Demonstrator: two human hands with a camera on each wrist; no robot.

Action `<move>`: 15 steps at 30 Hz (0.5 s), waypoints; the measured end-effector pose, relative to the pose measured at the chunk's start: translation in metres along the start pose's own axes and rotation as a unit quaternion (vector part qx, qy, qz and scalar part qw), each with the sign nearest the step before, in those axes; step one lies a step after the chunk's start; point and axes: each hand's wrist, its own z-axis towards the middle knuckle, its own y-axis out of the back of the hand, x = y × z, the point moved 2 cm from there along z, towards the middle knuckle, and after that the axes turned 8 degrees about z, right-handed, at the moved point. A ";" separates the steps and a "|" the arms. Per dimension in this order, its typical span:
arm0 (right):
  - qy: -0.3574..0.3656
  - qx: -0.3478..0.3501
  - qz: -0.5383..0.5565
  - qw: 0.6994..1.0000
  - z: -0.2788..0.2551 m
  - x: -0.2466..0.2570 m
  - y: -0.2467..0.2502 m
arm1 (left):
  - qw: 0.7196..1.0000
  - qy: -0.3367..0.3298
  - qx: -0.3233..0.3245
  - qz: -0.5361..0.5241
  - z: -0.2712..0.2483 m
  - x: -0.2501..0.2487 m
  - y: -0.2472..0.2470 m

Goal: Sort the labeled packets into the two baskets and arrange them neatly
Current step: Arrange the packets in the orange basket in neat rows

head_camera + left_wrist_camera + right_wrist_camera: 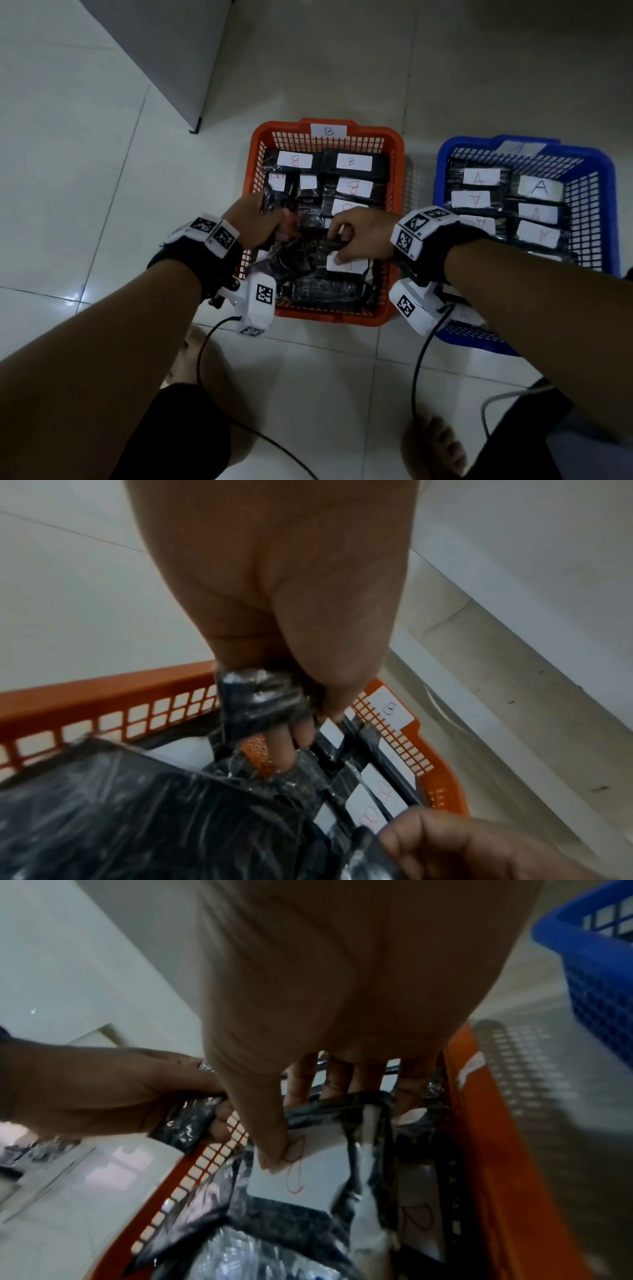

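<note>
two baskets sit side by side on a pale tiled floor. the orange basket, tagged b, holds black plastic packets with white b labels, tidy at the far end, jumbled near the person. the blue basket to its right holds rows of packets labelled a. both hands reach into the orange basket. the left hand curls its fingers around a crinkled black packet. the right hand grips another packet, thumb pressed on its white label, fingers hooked over its far edge.
</note>
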 end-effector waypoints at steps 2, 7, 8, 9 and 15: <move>0.011 -0.026 0.046 0.999 0.001 0.002 0.007 | 0.999 0.015 -0.022 -0.024 0.013 -0.003 0.000; 0.011 -0.178 0.121 0.976 0.012 -0.002 0.027 | 0.998 0.029 0.036 0.050 0.040 -0.009 -0.012; 0.008 -0.199 0.126 0.972 0.014 -0.004 0.030 | 0.994 0.014 0.057 0.097 0.043 -0.009 -0.015; 0.005 -0.212 0.127 0.969 0.017 -0.006 0.033 | 0.986 0.000 0.073 0.148 0.046 -0.006 -0.018; 0.021 -0.210 0.135 0.968 0.041 0.001 0.029 | 0.974 -0.078 -0.096 0.192 0.046 0.003 0.000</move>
